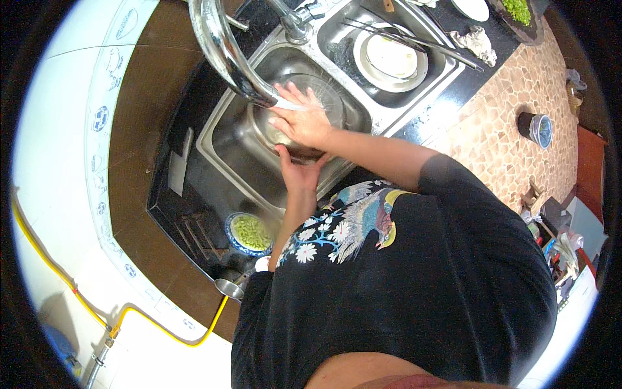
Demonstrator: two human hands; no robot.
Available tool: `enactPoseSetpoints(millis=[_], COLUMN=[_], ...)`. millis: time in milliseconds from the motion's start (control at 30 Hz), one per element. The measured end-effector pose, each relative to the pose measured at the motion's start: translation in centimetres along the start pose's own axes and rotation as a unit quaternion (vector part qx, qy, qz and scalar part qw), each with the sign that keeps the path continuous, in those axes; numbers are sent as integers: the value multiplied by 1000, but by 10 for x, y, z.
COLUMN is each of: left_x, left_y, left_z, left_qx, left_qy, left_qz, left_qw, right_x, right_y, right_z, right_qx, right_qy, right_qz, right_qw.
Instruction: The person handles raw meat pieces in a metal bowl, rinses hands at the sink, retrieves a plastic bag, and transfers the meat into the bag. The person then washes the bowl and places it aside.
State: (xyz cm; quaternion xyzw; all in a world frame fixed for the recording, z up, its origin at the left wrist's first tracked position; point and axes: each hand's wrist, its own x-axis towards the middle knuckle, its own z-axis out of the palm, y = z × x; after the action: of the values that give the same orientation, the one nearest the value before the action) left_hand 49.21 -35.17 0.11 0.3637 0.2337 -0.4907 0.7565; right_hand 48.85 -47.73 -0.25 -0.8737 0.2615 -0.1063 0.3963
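Over the larger steel sink basin (233,158), my left hand (301,170) grips the near edge of a round vessel (335,92), seemingly a metal bowl. My right hand (306,119) lies over that vessel, palm down with fingers apart, and holds nothing that I can see. Water runs from the curved chrome faucet (233,63) onto the back of this hand and splashes around it. Both hands and the stream partly hide the vessel, so its contents cannot be told.
The second basin (335,63) holds stacked white bowls (391,56) and dark chopsticks or rods. A cleaver (179,170) lies on the black counter left of the sink, near a blue-rimmed bowl (249,233) of chopped greens. A crumpled cloth (478,44) lies at the right.
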Motion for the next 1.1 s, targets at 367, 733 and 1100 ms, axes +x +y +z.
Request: enactPoseSetpoints(millis=[367, 733, 1100], left_x=[-37, 13, 11], left_y=[8, 5, -11], left_z=[13, 13, -12], left_qx=[-50, 425, 867], left_qy=[-22, 116, -43], left_qz=[13, 224, 340], left_qw=[998, 869, 363], right_x=[44, -3, -29], right_y=[110, 23, 56], right_z=[10, -15, -62], right_qx=[284, 593, 467], right_qy=[-67, -108, -7], right_qz=[344, 462, 316], right_qw=[892, 650, 826])
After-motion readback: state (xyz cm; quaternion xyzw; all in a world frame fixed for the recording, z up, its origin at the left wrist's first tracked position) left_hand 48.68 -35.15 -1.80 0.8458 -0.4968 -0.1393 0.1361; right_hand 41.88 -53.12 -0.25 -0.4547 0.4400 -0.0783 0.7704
